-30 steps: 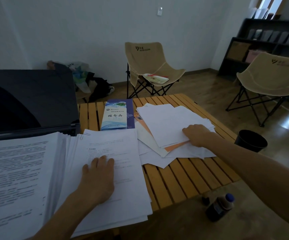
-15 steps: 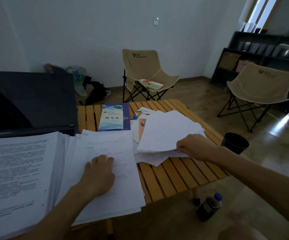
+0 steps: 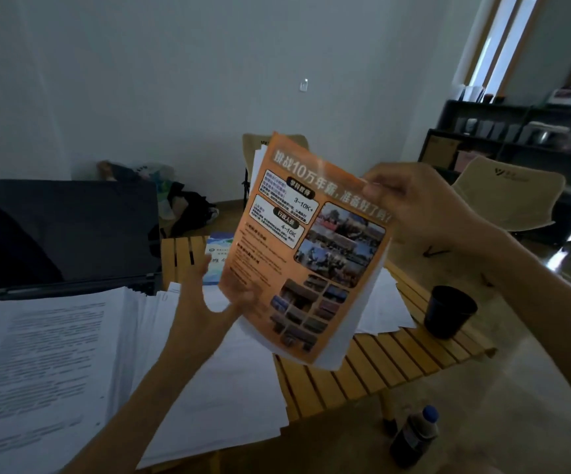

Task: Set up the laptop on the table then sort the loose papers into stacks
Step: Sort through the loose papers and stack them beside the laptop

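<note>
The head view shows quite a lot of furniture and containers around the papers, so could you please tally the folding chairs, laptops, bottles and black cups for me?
Folding chairs: 2
Laptops: 1
Bottles: 1
Black cups: 1
Total: 5
</note>
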### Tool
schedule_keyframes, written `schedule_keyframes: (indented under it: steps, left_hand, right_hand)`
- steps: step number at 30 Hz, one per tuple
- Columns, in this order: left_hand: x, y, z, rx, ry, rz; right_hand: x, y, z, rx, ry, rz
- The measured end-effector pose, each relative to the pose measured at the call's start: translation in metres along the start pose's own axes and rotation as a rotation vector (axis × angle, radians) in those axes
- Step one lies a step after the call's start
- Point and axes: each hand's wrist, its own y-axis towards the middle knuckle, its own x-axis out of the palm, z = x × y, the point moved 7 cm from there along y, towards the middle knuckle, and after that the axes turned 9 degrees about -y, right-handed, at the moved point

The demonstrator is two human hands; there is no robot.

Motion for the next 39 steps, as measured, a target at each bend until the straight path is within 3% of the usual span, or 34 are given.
schedule_keyframes:
  steps: [5,8,11,13,16,20,23,27,32,35,39]
  left_hand:
    - [-0.013,0.002,0.019,0.061,-0.271,-0.053]
    - [-0.018,0.001,0.019,0.056,-0.275,-0.028]
    - [-0.029,0.004,0.003,-0.008,-0.357,0.102]
    - [-0.030,0.002,-0.007,-0.057,-0.401,0.124]
    - [-0.027,0.000,-0.020,-0.122,-0.352,0.116]
    - [-0.028,0.001,-0.019,-0.067,-0.070,0.151]
    - [-0.024,0.000,-0.018,-0.073,-0.013,0.173]
    - [-0.014,-0.003,-0.027,-0.133,-0.060,0.151]
    - [-0.009,-0.001,-0.035,-0.135,0.060,0.109]
    - [-0.005,-0.003,-0.035,-0.177,-0.023,0.056]
    - [-0.012,-0.005,-0.014,-0.145,-0.155,0.005]
  right_hand:
    - [0.015,0.013,-0.013,-0.001,0.074,-0.098]
    - [0.022,0.020,-0.022,0.007,0.168,-0.092]
    - [0.033,0.021,-0.008,0.144,0.503,-0.007]
    - [0.066,0.013,0.009,0.272,0.743,-0.038]
    - [0.131,-0.010,0.028,0.406,0.831,-0.148]
    - [0.155,-0.020,0.037,0.528,0.936,0.051]
    - [0.158,-0.022,0.040,0.581,1.082,0.146]
    - [0.174,-0.029,0.051,0.704,1.115,0.182]
    - [0.179,-0.037,0.054,0.733,1.179,0.201]
    - [0.179,-0.039,0.056,0.733,1.169,0.222]
    - [0.155,-0.024,0.053,0.553,1.050,0.256]
